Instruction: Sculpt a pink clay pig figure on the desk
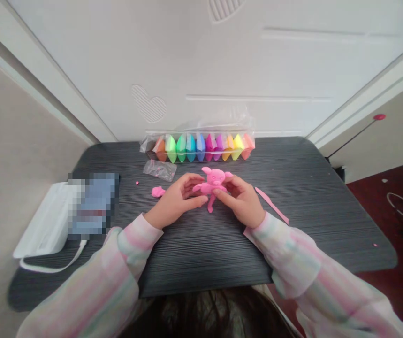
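Left hand point(176, 199), right hand point(246, 202): pink figure point(208, 188) between.

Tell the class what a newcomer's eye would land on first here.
Probably the pink eared figure between the left grip and right grip, near the view's middle. Next, the row of brightly coloured packs in clear plastic near the far edge of the dark table. A pink knife-shaped tool lies beside the right grip.
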A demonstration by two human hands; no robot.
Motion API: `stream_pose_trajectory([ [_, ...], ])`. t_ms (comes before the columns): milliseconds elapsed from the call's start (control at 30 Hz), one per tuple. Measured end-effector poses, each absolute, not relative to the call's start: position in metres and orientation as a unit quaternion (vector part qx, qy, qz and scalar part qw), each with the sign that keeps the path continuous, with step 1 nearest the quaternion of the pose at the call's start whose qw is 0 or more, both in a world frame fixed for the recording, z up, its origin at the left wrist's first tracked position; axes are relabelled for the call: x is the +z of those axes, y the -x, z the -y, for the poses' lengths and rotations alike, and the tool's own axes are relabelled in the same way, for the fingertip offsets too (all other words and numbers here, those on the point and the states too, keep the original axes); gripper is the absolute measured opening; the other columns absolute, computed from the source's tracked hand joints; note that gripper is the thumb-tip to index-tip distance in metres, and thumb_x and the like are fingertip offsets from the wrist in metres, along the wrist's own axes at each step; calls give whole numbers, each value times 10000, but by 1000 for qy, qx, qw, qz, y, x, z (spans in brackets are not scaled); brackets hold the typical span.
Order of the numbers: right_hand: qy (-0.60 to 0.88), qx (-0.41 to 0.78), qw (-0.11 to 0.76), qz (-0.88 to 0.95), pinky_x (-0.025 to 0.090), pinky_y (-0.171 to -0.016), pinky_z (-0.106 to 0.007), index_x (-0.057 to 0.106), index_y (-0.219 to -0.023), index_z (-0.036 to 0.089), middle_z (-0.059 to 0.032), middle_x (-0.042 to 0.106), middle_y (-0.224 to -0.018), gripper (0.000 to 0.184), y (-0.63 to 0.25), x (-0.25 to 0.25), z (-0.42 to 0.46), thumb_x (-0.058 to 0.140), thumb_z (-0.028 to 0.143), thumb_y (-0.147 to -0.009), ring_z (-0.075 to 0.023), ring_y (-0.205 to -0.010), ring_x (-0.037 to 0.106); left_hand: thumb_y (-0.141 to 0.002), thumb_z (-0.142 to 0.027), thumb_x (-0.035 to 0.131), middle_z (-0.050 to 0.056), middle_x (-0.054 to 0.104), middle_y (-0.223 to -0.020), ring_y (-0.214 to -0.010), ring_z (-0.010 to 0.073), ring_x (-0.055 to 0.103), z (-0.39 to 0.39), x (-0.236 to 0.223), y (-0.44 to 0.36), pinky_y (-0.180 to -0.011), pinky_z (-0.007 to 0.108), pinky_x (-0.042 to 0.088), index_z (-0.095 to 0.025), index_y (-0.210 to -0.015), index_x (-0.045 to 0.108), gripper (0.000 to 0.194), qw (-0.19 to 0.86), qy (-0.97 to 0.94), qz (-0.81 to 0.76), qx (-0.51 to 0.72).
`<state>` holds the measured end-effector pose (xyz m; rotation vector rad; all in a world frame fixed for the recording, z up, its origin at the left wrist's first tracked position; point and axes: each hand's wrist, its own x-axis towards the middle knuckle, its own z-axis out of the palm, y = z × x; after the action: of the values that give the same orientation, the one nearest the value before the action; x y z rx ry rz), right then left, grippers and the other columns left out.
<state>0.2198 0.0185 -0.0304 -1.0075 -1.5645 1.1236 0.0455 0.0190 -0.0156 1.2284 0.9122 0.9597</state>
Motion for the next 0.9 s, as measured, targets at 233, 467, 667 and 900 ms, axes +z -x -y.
stream_pose_trajectory([
  [233,471,361,475,650,451,-746,-345,563,-839,216,-5,569,-806,113,-224,-30,-16,602,259,-743,-156,-780,549,-711,-144,583,56,636,-924,-867,176,601,-18,-36,-40,-825,328,456,-163,-991,565,281,567,-574,-444,390],
  [467,463,320,451,692,434,-728,-353,577,-862,246,-9,596,-796,113,-223,-21,-12,563,184,-769,-167,-800,548,-783,-166,504,54,632,-891,-798,139,601,-15,-33,-39,-741,272,474,-157,-979,538,199,457,-641,-492,372],
  [667,529,380,489,580,444,-716,-384,532,-901,253,-6,566,-823,174,-221,-20,-7,597,205,-747,-173,-765,557,-752,-132,543,22,596,-708,-697,122,532,-15,-25,-37,-643,253,446,-155,-746,565,32,263,-773,-437,377],
  [900,531,376,501,571,444,-753,-385,505,-876,260,10,592,-793,145,-218,-17,-6,571,185,-771,-167,-763,591,-770,-159,535,24,593,-687,-695,136,499,-10,-29,-39,-651,288,422,-168,-822,629,108,182,-861,-373,294],
])
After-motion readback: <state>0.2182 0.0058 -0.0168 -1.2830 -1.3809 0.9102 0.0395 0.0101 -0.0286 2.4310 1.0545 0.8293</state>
